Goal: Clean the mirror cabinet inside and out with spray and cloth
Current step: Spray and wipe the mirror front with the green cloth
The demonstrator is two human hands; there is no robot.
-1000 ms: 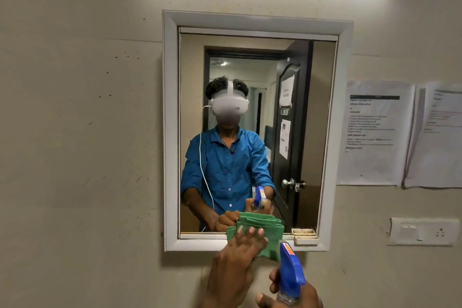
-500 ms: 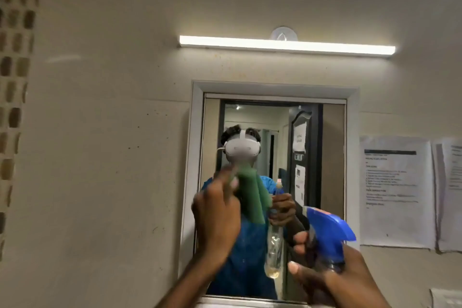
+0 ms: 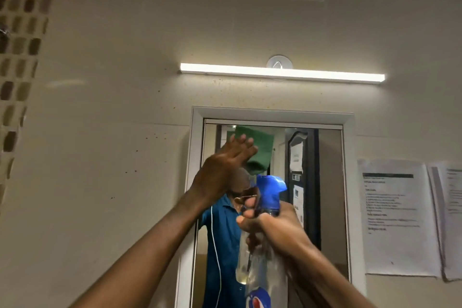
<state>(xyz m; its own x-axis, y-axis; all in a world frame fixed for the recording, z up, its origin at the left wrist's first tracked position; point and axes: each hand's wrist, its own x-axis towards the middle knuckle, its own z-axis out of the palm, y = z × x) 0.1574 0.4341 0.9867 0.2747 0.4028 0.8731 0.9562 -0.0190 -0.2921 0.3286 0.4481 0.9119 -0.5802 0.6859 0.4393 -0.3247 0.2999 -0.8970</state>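
Note:
The white-framed mirror cabinet [image 3: 272, 114] hangs on the beige wall, door closed. My left hand [image 3: 225, 170] presses a folded green cloth [image 3: 260, 150] flat against the upper left of the glass [image 3: 327, 182]. My right hand [image 3: 275, 227] grips a clear spray bottle [image 3: 262, 277] with a blue trigger head [image 3: 271, 190], held upright in front of the mirror's middle, fingers around the neck and trigger. The mirror reflects a person in a blue shirt and a dark door.
A lit tube light [image 3: 282, 72] runs above the cabinet. Two printed paper sheets [image 3: 397, 217] are taped to the wall on the right. A strip of brown mosaic tiles [image 3: 17, 57] runs down the far left wall.
The view has tilted upward. My left hand has carried the green cloth from the mirror's bottom edge up to its top left. My right hand has raised the spray bottle to mid-mirror.

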